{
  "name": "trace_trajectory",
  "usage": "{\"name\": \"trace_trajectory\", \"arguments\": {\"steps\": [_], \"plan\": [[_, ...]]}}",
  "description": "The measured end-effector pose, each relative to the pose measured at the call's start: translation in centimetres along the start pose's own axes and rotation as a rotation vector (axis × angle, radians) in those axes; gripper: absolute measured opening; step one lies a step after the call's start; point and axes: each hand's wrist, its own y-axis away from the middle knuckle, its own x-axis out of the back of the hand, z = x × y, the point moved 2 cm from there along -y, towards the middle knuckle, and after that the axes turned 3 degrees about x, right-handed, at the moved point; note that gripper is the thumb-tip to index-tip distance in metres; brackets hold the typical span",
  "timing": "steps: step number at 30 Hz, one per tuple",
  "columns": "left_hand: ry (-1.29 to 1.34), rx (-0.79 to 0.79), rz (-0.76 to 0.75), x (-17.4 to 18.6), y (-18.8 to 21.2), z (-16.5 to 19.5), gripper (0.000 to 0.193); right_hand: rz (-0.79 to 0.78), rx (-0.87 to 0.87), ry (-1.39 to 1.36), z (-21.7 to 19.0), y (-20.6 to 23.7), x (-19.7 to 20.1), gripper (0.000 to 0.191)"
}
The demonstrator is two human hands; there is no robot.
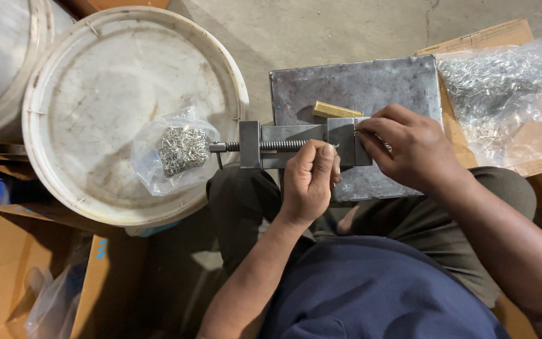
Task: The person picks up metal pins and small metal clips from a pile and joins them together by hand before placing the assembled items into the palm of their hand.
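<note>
while both hands grip the vise [296, 145], clear bags [500, 100] flank it.

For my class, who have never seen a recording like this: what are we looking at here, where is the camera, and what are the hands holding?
One camera, worn on a seated person's head, looks down at their lap. The left hand and right hand both grip a small steel vise resting on a grey metal plate. A brass-coloured bar lies on that plate. To the left, a white bucket lid carries a clear bag of small metal pieces. A larger bag of similar pieces lies on cardboard at the right.
</note>
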Motion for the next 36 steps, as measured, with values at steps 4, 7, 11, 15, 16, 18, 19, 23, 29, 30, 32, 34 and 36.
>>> {"name": "trace_trajectory", "arguments": {"steps": [4, 7, 11, 15, 16, 18, 19, 23, 29, 30, 32, 34, 36], "plan": [[-0.03, 0.018, -0.018, -0.1, 0.4, 0.6, 0.028, 0.063, -0.117, -0.245, -0.9, 0.5, 0.8, 0.018], [-0.045, 0.055, -0.035, -0.2, 0.8, 0.9, 0.031, 0.051, -0.088, -0.457, -1.5, 1.1, 0.8, 0.023], [0.169, 0.243, -0.14, -0.7, 1.1, 0.7, 0.03, 0.072, 0.012, -0.472, -1.3, 1.9, 0.2, 0.015], [0.173, 0.256, -0.151, -0.7, 1.5, 0.2, 0.033, 0.034, -0.164, -0.785, -0.2, 2.7, -0.9, 0.009], [0.16, 0.24, -0.144, -0.7, 1.5, 0.1, 0.035, 0.033, -0.245, -0.919, 0.1, 2.9, -1.1, 0.007], [0.253, 0.277, -0.078, -0.3, 1.4, -0.3, 0.032, 0.119, -0.284, -0.587, 0.9, 2.5, -0.9, 0.006], [0.298, 0.295, -0.047, -0.1, 1.3, -0.4, 0.031, 0.162, -0.303, -0.42, 1.3, 2.2, -0.7, 0.007], [0.277, 0.251, 0.002, 0.6, 0.9, -0.5, 0.034, -0.001, -0.15, -0.155, 1.5, 0.7, -0.2, 0.01], [0.27, 0.259, -0.005, 0.5, 0.9, -0.8, 0.033, -0.076, -0.092, -0.056, 0.7, -0.7, 0.1, 0.011], [0.265, 0.266, -0.009, 0.4, 0.9, -0.9, 0.033, -0.077, -0.084, -0.049, 0.7, -0.7, 0.1, 0.011], [0.259, 0.265, -0.011, 0.4, 0.9, -1.1, 0.033, -0.08, -0.072, -0.039, 0.7, -0.8, 0.2, 0.012], [0.259, 0.253, -0.008, 0.4, 0.9, -1.2, 0.033, -0.085, -0.068, -0.033, 0.7, -0.8, 0.1, 0.012], [0.254, 0.251, -0.008, 0.4, 1.0, -1.3, 0.033, -0.08, -0.064, -0.02, 0.8, -0.7, 0.1, 0.012]]}}
